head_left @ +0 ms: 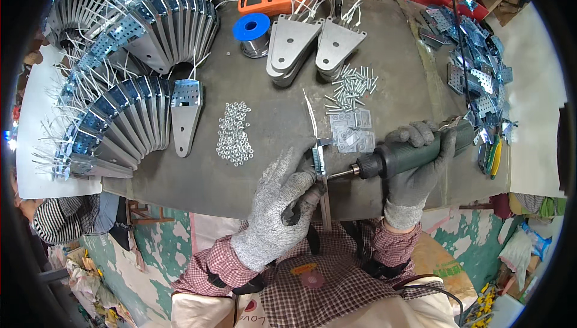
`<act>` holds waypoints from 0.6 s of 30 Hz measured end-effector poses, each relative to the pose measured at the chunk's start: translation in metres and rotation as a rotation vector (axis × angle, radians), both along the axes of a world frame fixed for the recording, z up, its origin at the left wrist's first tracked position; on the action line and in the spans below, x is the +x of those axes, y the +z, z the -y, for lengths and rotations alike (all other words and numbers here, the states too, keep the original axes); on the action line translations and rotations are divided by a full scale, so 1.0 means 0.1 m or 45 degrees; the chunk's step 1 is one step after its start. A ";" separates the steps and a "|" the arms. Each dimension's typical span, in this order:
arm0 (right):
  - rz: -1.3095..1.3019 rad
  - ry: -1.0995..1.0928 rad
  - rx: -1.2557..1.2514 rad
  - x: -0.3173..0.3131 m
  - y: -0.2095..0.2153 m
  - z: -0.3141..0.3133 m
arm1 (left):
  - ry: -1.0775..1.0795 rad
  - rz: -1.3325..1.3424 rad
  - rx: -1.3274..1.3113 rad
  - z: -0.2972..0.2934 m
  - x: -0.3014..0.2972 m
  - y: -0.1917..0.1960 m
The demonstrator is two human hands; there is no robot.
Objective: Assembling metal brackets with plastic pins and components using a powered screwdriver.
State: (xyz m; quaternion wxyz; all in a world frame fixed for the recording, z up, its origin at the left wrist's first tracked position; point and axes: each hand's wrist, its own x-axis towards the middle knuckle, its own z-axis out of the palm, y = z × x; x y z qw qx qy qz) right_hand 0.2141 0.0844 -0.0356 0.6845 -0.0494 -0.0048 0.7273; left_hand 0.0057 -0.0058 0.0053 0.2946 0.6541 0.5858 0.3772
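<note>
My left hand (267,214), in a grey knit glove, is closed on a grey metal bracket (326,205) held edge-on, its white wires pointing away from me. My right hand (416,187), gloved too, wraps round a dark green electric screwdriver (393,160) lying level. The screwdriver's bit (342,173) points left and meets the bracket's side beside my left fingers; whether a screw sits at its tip I cannot make out. Just beyond lie a flat clear plastic piece (351,133) and a pile of screws (351,91). Left of my left hand is a patch of small nuts (233,134).
Rows of wired brackets (135,121) fan out at the left, with a single bracket (186,121) beside them. At the back are stacked brackets (291,45), a blue solder spool (252,30) and an orange multimeter (270,0). Perforated metal plates (481,82) and pliers (496,157) lie right.
</note>
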 end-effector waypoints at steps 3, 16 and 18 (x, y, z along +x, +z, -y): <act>-0.011 -0.011 0.043 0.03 -0.08 -0.01 | 0.060 0.008 -0.021 -0.01 0.08 0.00; 0.554 -0.334 -0.139 -0.06 0.03 -0.01 | 0.017 -0.268 0.107 0.08 -0.13 -0.07; 0.605 -0.343 -0.155 -0.08 0.06 0.01 | 0.024 -0.198 -0.067 0.12 -0.13 -0.08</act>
